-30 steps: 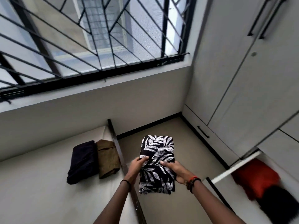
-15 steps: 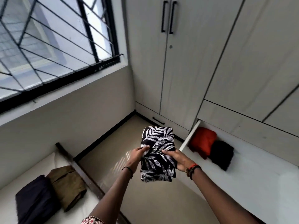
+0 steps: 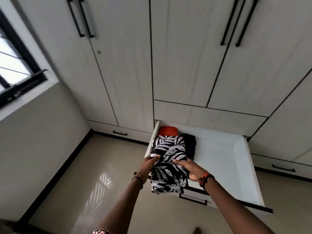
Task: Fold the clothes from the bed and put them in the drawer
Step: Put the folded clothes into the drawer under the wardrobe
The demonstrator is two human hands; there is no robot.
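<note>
A folded black garment with white leaf print (image 3: pixel 168 156) is held flat between both hands over the left end of the open white drawer (image 3: pixel 239 159). My left hand (image 3: pixel 148 164) grips its left edge and my right hand (image 3: pixel 189 168) grips its right edge. Inside the drawer, at the back left, lie a folded red garment (image 3: pixel 168 130) and a folded black garment (image 3: pixel 190 144), both partly hidden by the printed one.
White wardrobe doors with black handles (image 3: pixel 81 19) rise above the drawer. Shut drawers (image 3: pixel 119 132) flank it low on both sides. Glossy beige floor (image 3: pixel 94 174) lies below and left. A barred window (image 3: pixel 15 65) is at the left.
The view has swung right from the bed to the wardrobe. Both hands have carried the printed garment from over the floor to over the open drawer's left end. The bed has left the view.
</note>
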